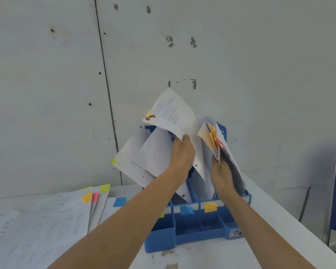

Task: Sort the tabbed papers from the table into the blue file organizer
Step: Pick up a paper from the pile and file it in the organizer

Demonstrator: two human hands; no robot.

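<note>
Tabbed papers (pixel 46 216) lay spread on the white table (pixel 202 257) at left. Beside them stood the blue file organizer (pixel 192 228), already holding sheets. The left hand (pixel 182 154) pinched a printed sheet (pixel 171 113) above it; the right hand (pixel 222 174) gripped a sheaf of tabbed pages (pixel 219 144) standing in the rightmost slot.

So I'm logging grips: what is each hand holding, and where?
Left hand pinches a printed sheet by its lower edge. Right hand grips filed papers near their bottom.

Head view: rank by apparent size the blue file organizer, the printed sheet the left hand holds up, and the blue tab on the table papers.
1. blue file organizer
2. printed sheet
3. blue tab

The order is clear, though apparent only.
</note>
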